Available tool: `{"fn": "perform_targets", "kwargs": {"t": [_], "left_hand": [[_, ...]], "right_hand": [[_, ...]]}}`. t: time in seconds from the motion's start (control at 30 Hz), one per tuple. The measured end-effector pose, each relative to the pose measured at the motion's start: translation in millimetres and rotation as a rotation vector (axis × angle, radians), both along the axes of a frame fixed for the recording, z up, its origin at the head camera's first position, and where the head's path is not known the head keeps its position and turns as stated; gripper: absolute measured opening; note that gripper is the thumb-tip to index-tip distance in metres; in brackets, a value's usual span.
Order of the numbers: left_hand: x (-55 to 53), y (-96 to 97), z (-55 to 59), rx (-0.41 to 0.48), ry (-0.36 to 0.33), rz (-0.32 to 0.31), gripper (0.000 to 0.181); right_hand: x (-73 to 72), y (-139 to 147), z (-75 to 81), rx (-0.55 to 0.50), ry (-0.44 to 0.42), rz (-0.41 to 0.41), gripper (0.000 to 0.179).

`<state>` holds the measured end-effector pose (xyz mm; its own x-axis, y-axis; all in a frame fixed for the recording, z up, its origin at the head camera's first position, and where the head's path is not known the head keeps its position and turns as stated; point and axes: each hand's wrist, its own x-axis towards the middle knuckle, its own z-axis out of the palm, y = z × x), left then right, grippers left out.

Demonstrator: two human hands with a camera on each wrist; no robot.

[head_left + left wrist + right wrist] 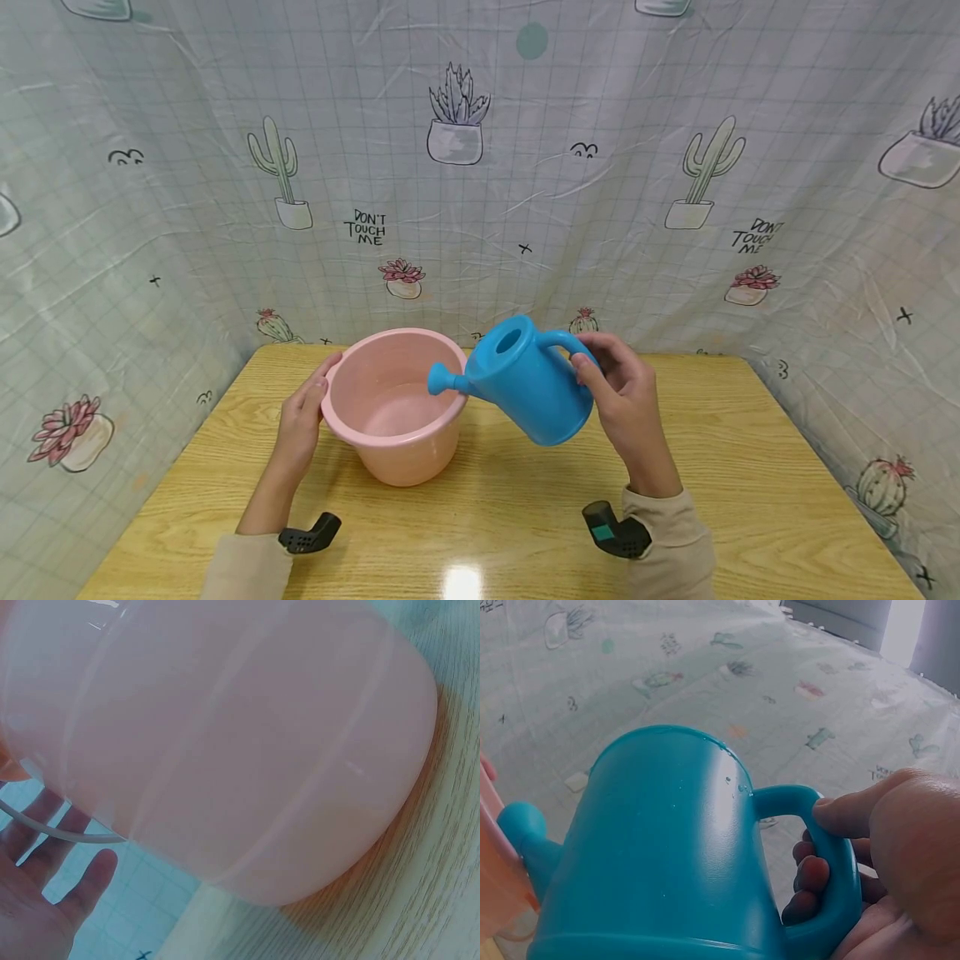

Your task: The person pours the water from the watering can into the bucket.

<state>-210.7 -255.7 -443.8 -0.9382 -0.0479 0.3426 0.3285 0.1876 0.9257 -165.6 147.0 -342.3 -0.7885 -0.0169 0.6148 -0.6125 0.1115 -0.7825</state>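
Note:
A pink plastic basin (408, 454) stands on the wooden table, its round mouth facing up. At its left rim my left hand (303, 412) grips the edge; in the left wrist view that hand (37, 892) shows fingers reaching behind a thin grey curved strip. My right hand (621, 392) holds a blue watering can (536, 392) by its loop handle, fingers wrapped through it in the right wrist view (900, 855). Raised above the table, the can leans left, its spout (444, 380) over the basin's right rim. No water stream shows. Droplets dot the can's surface (667, 847).
The wooden tabletop (720, 467) extends around both objects. Behind and at both sides hangs a cactus-print cloth (525, 183), close to the table's far edge. A dark camera mount sits on each wrist, the left one (310, 535) and the right one (617, 531).

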Motion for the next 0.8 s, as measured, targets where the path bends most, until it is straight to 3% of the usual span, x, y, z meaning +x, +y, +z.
{"fn": "perform_targets", "kwargs": {"t": [0.8], "left_hand": [[1.0,0.6,1.6,-0.026,-0.008,-0.004,0.048]], "right_hand": [[0.5,-3.2,0.7,-0.049,-0.03,0.023,0.023]]}}
